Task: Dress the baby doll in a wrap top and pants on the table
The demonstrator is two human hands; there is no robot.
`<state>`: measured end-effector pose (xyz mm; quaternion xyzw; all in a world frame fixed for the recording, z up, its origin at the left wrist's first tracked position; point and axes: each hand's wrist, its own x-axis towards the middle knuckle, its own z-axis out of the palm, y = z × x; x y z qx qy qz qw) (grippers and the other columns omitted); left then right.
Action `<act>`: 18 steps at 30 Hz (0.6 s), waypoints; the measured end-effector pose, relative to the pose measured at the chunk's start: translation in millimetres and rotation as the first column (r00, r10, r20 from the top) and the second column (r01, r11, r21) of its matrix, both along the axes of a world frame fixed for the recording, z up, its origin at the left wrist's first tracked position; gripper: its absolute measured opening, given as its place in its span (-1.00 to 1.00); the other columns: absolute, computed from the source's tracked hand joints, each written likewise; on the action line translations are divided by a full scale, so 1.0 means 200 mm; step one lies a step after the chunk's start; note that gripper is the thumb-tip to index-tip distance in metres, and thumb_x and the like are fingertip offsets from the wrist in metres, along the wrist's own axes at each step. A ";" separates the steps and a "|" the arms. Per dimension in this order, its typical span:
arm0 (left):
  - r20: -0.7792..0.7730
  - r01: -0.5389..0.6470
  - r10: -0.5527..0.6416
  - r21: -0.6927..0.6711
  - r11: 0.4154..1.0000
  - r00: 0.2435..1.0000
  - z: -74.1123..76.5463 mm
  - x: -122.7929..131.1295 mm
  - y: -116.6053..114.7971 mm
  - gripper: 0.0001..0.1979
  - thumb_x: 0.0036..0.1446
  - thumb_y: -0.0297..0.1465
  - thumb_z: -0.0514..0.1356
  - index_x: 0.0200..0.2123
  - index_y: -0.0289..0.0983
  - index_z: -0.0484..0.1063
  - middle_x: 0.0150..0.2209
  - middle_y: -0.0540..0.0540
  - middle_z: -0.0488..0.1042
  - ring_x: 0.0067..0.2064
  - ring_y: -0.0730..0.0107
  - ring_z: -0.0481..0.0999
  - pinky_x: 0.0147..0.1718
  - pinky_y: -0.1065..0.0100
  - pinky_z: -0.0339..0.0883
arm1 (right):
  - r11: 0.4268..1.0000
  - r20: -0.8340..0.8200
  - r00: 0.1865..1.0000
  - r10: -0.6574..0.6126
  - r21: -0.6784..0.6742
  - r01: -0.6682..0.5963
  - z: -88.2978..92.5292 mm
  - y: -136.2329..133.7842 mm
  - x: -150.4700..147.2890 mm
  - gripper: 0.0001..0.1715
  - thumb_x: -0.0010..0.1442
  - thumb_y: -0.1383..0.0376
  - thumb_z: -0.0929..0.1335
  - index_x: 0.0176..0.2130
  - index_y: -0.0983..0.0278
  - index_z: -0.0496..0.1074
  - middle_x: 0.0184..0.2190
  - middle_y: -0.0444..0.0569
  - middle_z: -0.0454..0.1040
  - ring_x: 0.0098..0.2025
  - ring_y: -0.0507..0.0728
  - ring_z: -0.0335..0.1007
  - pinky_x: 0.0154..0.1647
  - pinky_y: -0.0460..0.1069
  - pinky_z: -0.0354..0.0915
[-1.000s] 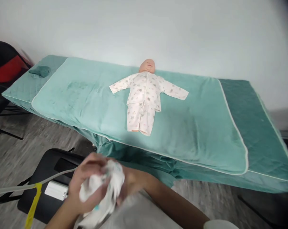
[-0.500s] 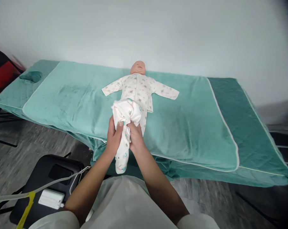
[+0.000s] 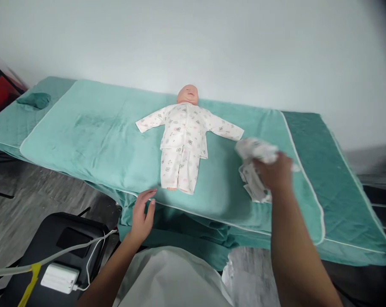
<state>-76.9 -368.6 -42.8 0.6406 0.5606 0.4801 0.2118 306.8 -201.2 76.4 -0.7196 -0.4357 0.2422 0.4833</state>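
A baby doll (image 3: 187,132) in a white printed top and trousers lies on its back in the middle of the green-covered bed (image 3: 110,128), arms spread. Over the bed to the doll's right side of the picture, my right hand (image 3: 277,170) grips a bunched white printed baby garment (image 3: 255,149); motion blurs it. The garment's exact kind is hard to make out. My left hand (image 3: 144,213) is at the bed's front edge, below the doll's feet, fingers apart and holding nothing.
A black chair (image 3: 57,230) stands at the lower left with a white power bank (image 3: 60,278) and cable on it. A pale hose with a yellow strap (image 3: 31,283) crosses it. A white wall (image 3: 212,42) rises behind the bed.
Both hands held the bunched garment in front of the doll. My left hand has let go and dropped back; my right hand has carried the garment to the right, uncovering the doll's legs.
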 end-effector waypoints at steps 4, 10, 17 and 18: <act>-0.029 0.011 -0.012 -0.024 1.000 1.000 -0.05 0.00 -0.02 -0.71 0.43 -0.41 0.14 0.15 -0.08 0.48 0.11 -0.17 0.61 0.18 0.19 0.60 0.13 0.06 0.55 | 0.985 0.241 0.956 -0.166 -0.011 0.174 -0.22 -0.08 -0.05 -0.61 0.22 0.24 0.35 0.03 0.23 0.53 0.33 0.38 0.27 0.37 0.42 0.28 0.15 0.35 0.35; -0.022 -0.099 0.098 -0.030 0.995 0.995 -0.16 0.00 -0.03 -0.74 0.42 -0.43 0.14 0.09 -0.07 0.49 0.05 -0.15 0.63 0.12 0.21 0.63 0.08 0.10 0.57 | 0.982 0.597 0.784 -0.169 0.171 0.082 -0.69 -0.41 -0.15 -0.19 0.15 0.20 0.45 0.32 0.37 0.33 0.46 0.51 0.12 0.53 0.60 0.03 0.45 0.51 0.06; -0.015 -0.094 0.099 0.220 0.971 0.995 0.03 0.14 0.52 -0.75 0.43 -0.42 0.12 0.09 -0.15 0.48 0.03 -0.17 0.63 0.11 0.23 0.61 0.07 0.12 0.56 | 0.896 0.401 0.908 0.118 0.352 -0.272 -0.63 -0.14 -0.52 -0.43 0.31 0.22 0.41 0.27 0.14 0.34 0.35 0.22 0.32 0.42 0.42 0.26 0.31 0.48 0.31; 0.019 -0.090 0.088 0.237 0.967 0.996 0.08 0.19 0.66 -0.77 0.43 -0.40 0.12 0.06 -0.16 0.50 0.01 -0.16 0.63 0.09 0.23 0.61 0.08 0.11 0.55 | 0.891 0.339 0.926 0.168 0.351 -0.290 -0.58 0.01 -0.55 -0.46 0.32 0.22 0.40 0.25 0.13 0.35 0.34 0.18 0.33 0.41 0.38 0.27 0.30 0.44 0.34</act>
